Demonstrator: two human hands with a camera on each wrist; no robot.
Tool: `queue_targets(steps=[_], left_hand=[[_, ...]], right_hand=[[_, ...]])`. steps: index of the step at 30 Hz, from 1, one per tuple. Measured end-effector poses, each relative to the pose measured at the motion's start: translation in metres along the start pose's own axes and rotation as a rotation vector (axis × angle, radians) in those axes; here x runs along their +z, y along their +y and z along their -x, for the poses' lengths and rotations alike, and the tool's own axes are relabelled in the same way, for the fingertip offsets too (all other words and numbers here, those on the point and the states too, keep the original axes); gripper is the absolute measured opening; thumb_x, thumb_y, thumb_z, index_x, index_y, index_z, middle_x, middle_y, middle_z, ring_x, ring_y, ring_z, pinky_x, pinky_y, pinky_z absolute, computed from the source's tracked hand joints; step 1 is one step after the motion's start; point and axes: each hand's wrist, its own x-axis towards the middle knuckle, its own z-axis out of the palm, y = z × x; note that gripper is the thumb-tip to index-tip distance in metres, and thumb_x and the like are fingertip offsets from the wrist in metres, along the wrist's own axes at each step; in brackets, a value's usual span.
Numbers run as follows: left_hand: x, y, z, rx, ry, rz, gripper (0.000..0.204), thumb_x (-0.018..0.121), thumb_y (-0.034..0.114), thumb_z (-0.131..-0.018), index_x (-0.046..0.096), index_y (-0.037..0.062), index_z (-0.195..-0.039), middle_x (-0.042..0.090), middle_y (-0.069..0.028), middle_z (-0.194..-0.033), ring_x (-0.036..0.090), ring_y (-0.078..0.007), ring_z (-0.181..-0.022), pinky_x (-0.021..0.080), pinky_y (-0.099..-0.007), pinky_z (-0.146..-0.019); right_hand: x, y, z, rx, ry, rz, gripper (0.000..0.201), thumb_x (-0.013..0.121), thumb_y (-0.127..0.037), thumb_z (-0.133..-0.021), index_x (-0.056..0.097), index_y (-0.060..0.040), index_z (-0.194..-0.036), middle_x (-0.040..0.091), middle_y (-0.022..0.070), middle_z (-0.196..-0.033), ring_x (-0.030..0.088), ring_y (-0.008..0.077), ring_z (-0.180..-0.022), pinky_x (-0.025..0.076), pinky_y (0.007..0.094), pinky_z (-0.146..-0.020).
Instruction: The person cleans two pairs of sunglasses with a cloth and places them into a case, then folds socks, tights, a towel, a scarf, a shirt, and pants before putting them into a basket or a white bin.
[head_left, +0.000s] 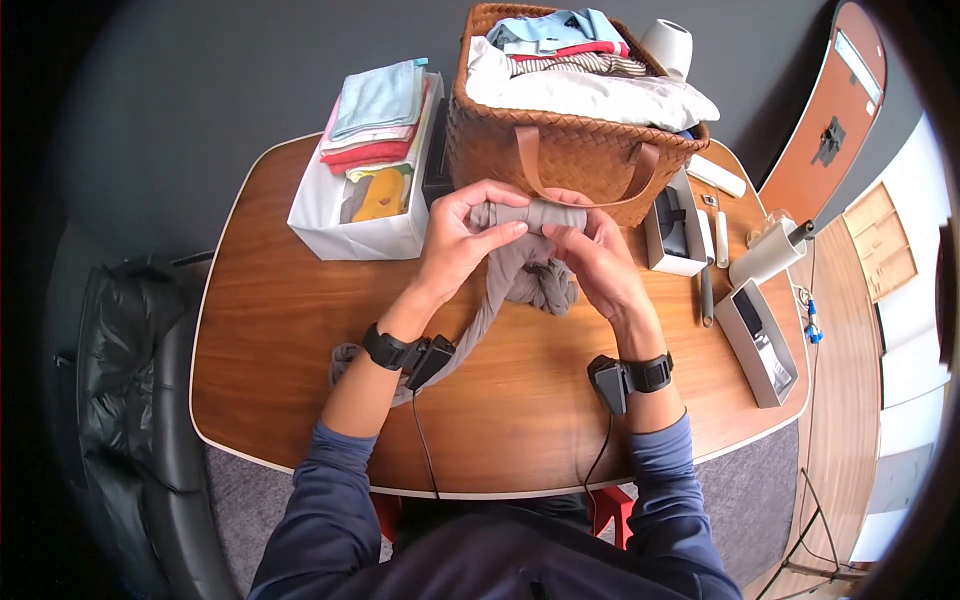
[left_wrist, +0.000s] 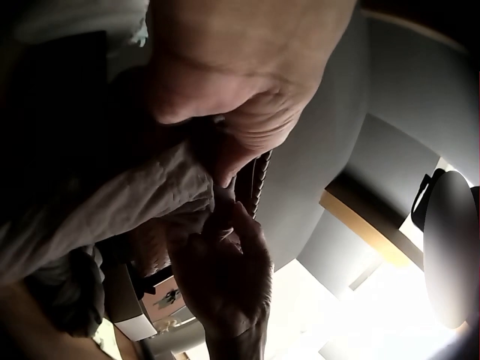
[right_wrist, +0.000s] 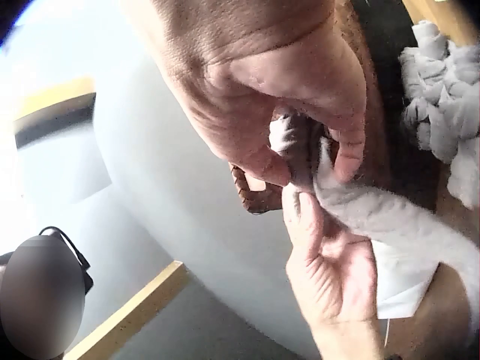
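A long grey cloth point(head_left: 495, 290) is held up in front of the woven basket, its upper part rolled into a short bundle. My left hand point(head_left: 460, 235) pinches one end of that roll, thumb in front and fingers behind. At the other end, my right hand point(head_left: 605, 265) grips it in the same way. Below the hands the cloth hangs down, partly bunched, with a tail trailing left across the table under my left forearm. In the right wrist view a strip of the cloth point(right_wrist: 397, 217) runs off from between the fingers.
The brown woven basket point(head_left: 580, 160), piled with clothes, stands right behind my hands. A white fabric box point(head_left: 330, 230) of folded cloths sits to its left. On the right are small open boxes point(head_left: 680, 262), a white cylinder point(head_left: 765, 255) and a dark-handled tool point(head_left: 707, 300) on the wooden table point(head_left: 270, 350).
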Motion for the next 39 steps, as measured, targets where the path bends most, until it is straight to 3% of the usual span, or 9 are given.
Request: queue_targets(steps=[7,16,19,22,26,31,34,36,39], left_hand=[[-0.007,0.020,0.000,-0.221,-0.142,0.151,0.042,0.077,0.006,-0.093,0.062,0.0002,-0.131,0.068,-0.0053,-0.122,0.061,-0.0122,-0.118,0.050,-0.0288,-0.100],[0.001,0.009,0.004,-0.444,-0.010,0.478,0.026,0.068,0.020,-0.103,0.064,0.0027,-0.121,0.069,-0.0020,-0.092,0.063,-0.0097,-0.068,0.050,-0.0229,-0.060],[0.003,0.052,0.002,-0.647,-0.494,-0.328,0.023,0.067,0.018,-0.103,0.065,0.0012,-0.119,0.067,0.0000,-0.092,0.062,-0.0073,-0.075,0.050,-0.0245,-0.065],[-0.012,0.037,0.004,-0.165,-0.361,-0.470,0.024,0.068,0.015,-0.101,0.064,-0.0007,-0.118,0.065,0.0030,-0.092,0.061,-0.0059,-0.086,0.052,-0.0268,-0.073],[-0.021,0.018,-0.003,0.044,-0.047,-0.220,0.016,0.068,0.012,-0.098,0.067,-0.0036,-0.101,0.070,-0.0076,-0.088,0.064,-0.0103,-0.089,0.052,-0.0310,-0.078],[0.003,0.030,0.014,-0.304,-0.637,-0.895,0.026,0.062,0.023,-0.101,0.063,-0.0031,-0.095,0.065,-0.0306,-0.086,0.065,-0.0486,-0.084,0.049,-0.0525,-0.073],[0.007,0.068,0.015,-0.210,-0.660,-0.933,0.029,0.061,0.027,-0.102,0.062,-0.0021,-0.098,0.066,-0.0258,-0.086,0.065,-0.0402,-0.080,0.051,-0.0471,-0.072],[-0.004,0.075,0.008,-0.186,-0.348,-0.552,0.018,0.066,0.016,-0.100,0.065,-0.0020,-0.099,0.065,-0.0090,-0.079,0.060,-0.0159,-0.073,0.050,-0.0341,-0.068],[-0.024,0.032,0.002,0.053,-0.224,-0.486,0.018,0.063,0.015,-0.100,0.065,-0.0025,-0.105,0.067,-0.0059,-0.082,0.063,-0.0157,-0.078,0.052,-0.0346,-0.072]], right_hand=[[-0.005,0.003,-0.002,-0.167,-0.066,0.099,0.038,0.064,0.005,-0.093,0.063,0.0041,-0.131,0.073,0.0104,-0.104,0.070,0.0129,-0.082,0.059,0.0267,-0.077],[0.003,0.005,-0.001,-0.141,0.016,0.156,0.041,0.063,0.003,-0.095,0.063,0.0040,-0.136,0.074,0.0109,-0.107,0.071,0.0125,-0.091,0.058,0.0264,-0.083],[0.002,0.008,-0.004,-0.244,0.089,0.261,0.040,0.062,0.000,-0.094,0.065,0.0039,-0.134,0.075,0.0119,-0.105,0.071,0.0120,-0.091,0.057,0.0269,-0.083],[-0.005,0.007,-0.001,-0.316,-0.001,0.775,0.041,0.060,-0.004,-0.093,0.066,0.0040,-0.133,0.075,0.0138,-0.101,0.070,0.0115,-0.088,0.057,0.0271,-0.080],[-0.012,-0.002,-0.001,0.075,-0.237,0.005,0.034,0.060,-0.005,-0.091,0.066,0.0080,-0.121,0.073,0.0132,-0.094,0.070,0.0148,-0.081,0.056,0.0274,-0.073],[0.004,-0.001,0.002,-0.059,0.046,0.119,0.027,0.064,-0.003,-0.089,0.067,0.0053,-0.115,0.071,0.0101,-0.091,0.068,0.0141,-0.075,0.054,0.0240,-0.072],[-0.004,0.012,-0.002,-0.196,0.047,0.526,0.025,0.067,-0.003,-0.089,0.068,0.0029,-0.113,0.072,0.0091,-0.092,0.068,0.0136,-0.077,0.054,0.0240,-0.072],[-0.011,0.007,-0.002,-0.124,-0.148,0.620,0.025,0.069,-0.004,-0.089,0.069,0.0018,-0.113,0.072,0.0091,-0.092,0.070,0.0136,-0.080,0.056,0.0247,-0.074],[0.005,-0.012,0.004,0.104,-0.154,-0.078,0.021,0.067,-0.001,-0.086,0.070,0.0020,-0.107,0.072,0.0101,-0.092,0.069,0.0147,-0.078,0.056,0.0265,-0.074]])
